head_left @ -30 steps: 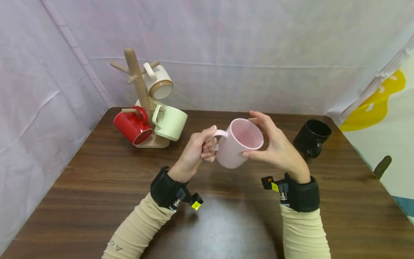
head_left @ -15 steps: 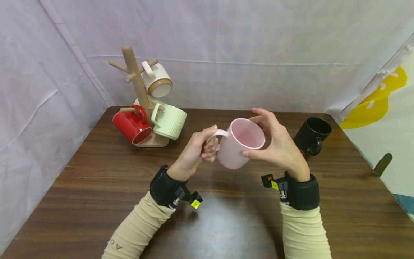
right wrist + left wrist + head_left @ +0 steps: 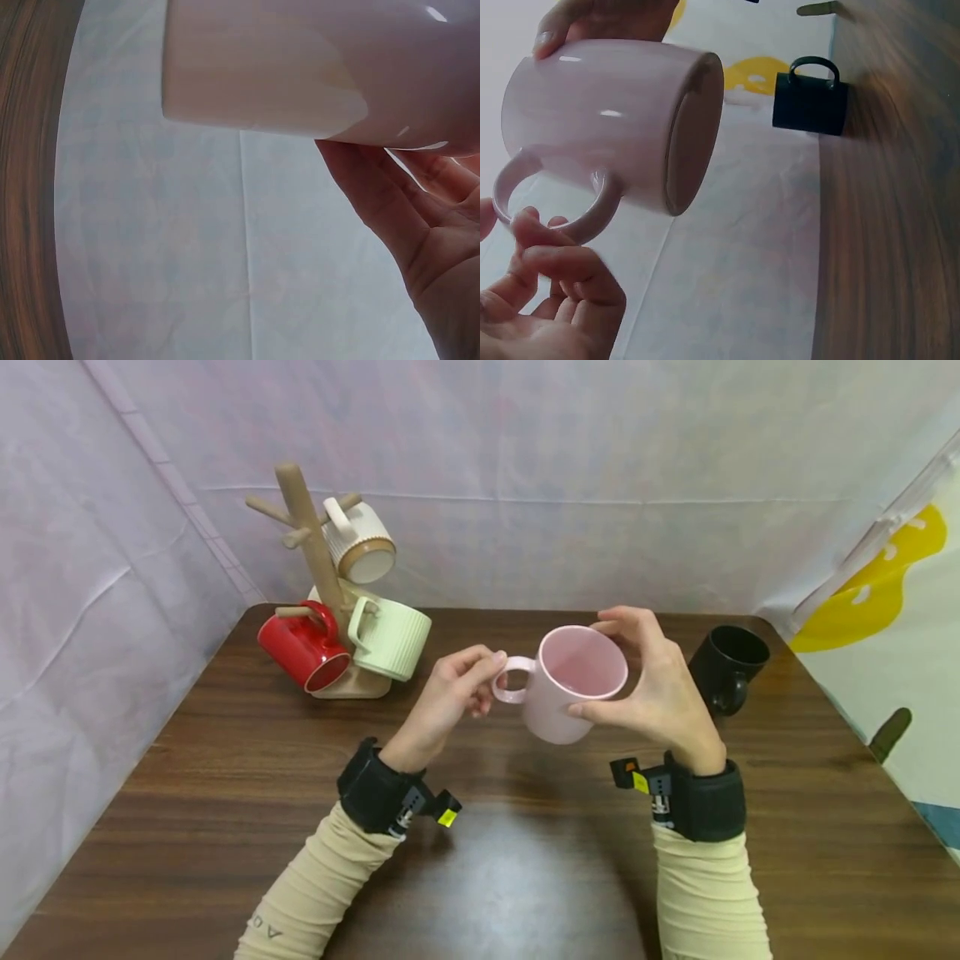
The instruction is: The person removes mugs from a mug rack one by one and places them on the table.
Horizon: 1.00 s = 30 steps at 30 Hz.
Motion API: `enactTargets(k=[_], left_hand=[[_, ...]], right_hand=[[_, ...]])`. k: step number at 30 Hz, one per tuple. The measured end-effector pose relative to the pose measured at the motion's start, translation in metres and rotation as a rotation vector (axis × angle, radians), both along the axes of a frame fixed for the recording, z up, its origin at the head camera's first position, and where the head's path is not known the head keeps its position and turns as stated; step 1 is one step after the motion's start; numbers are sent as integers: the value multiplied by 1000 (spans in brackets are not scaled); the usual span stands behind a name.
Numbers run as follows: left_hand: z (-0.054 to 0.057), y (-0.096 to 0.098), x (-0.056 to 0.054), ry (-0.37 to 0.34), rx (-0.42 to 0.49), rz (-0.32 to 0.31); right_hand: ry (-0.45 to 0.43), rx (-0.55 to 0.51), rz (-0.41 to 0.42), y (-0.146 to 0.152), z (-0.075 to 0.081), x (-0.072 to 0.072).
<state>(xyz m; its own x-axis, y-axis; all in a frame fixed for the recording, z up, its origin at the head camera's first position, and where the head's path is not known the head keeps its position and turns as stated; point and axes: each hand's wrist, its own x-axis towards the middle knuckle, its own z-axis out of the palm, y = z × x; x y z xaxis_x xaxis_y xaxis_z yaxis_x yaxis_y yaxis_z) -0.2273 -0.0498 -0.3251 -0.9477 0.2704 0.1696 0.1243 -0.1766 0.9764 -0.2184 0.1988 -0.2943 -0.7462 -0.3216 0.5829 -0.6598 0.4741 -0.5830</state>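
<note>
A pink mug (image 3: 564, 706) is held up above the table between both hands, its mouth tilted toward the head camera. My left hand (image 3: 450, 692) pinches the outer curve of its handle (image 3: 592, 214) with thumb and fingertips. From the other side my right hand (image 3: 662, 687) grips the mug near the rim, the thumb in front and the fingers behind; the right wrist view shows those fingers (image 3: 375, 184) against the mug wall. The mug's underside (image 3: 696, 135) shows in the left wrist view.
At the left back stands a wooden mug tree (image 3: 307, 527) bearing a red mug (image 3: 300, 647), a pale green mug (image 3: 393, 639) and a white mug with a tan band (image 3: 360, 543). A black mug (image 3: 723, 668) stands at the right on the wooden table (image 3: 225, 827).
The pink mug has shifted right and slightly up with my right hand. My left fingers have loosened from a fuller hold on the handle to a pinch at its outer edge.
</note>
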Motion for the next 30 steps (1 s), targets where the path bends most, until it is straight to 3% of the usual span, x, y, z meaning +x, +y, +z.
enactTargets(k=[5,8,23,26,30], left_hand=[[2,-2,-3,63,-30,-11],[2,-3,-4,122,-94,-8],[7,-19,-7,465,-610,102],[8,-28,-9,493,-695,61],[10,-37,-11,518,-777,-101]], right_hand=[[32,-5,-16,1,1,0],[50,-15,-21,3,1,0],[70,-30,-39,8,3,-1],[66,-46,-53,10,4,0],[63,-60,-79,14,5,1]])
